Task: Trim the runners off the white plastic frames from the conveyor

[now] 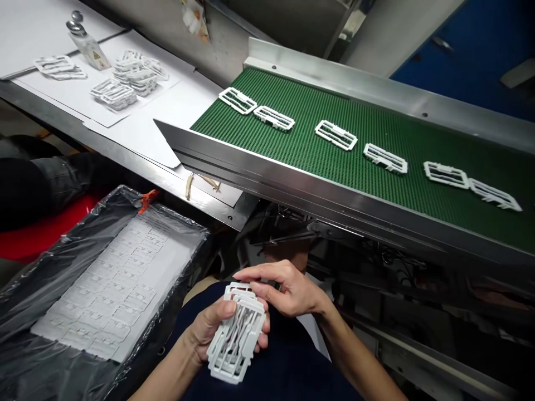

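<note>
A stack of white plastic frames (237, 340) lies in my left hand (211, 323), whose thumb presses on top while the fingers wrap round the far side. My right hand (288, 289) touches the upper end of the stack, its index finger and thumb stretched along the edge with a gap between them. Several similar white frames (336, 135) lie spaced out on the green conveyor belt (301, 150) beyond my hands. More white frames (113, 93) are piled on the white paper at the upper left.
A metal rail (334, 192) edges the near side of the belt. At the left, a plastic-lined box (196, 231) holds a sheet of flat parts. A dispenser bottle (90, 47) stands on the paper-covered table (150, 125). Another person's dark sleeve (62, 175) shows at the left edge.
</note>
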`<move>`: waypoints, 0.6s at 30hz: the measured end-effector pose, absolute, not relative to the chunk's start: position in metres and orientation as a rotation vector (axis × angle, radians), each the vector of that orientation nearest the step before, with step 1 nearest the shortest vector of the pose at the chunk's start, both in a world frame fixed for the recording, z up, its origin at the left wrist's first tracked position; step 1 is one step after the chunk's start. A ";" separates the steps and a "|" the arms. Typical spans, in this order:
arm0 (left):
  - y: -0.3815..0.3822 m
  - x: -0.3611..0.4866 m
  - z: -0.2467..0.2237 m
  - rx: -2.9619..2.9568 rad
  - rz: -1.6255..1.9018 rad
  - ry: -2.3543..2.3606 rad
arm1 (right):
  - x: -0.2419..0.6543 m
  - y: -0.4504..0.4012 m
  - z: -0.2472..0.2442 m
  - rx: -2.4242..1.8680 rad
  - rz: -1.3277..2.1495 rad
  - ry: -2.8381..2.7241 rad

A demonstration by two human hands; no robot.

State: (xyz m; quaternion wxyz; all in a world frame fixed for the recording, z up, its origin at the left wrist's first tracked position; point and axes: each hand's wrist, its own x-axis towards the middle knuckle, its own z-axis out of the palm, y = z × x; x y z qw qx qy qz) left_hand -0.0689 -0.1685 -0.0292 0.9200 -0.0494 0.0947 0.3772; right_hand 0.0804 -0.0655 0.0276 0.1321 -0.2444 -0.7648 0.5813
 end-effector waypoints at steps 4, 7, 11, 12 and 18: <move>-0.169 -0.068 -0.030 -0.117 0.753 0.166 | 0.085 -0.069 0.023 -0.667 1.636 -2.212; -0.169 -0.067 -0.030 -0.108 0.739 0.132 | 0.087 -0.073 0.018 -0.702 1.566 -2.186; -0.170 -0.067 -0.030 -0.112 0.728 0.125 | 0.089 -0.077 0.015 -0.725 1.491 -2.169; -0.170 -0.067 -0.030 -0.118 0.725 0.130 | 0.089 -0.078 0.015 -0.726 1.477 -2.162; -0.171 -0.066 -0.032 -0.112 0.745 0.112 | 0.089 -0.078 0.013 -0.726 1.434 -2.134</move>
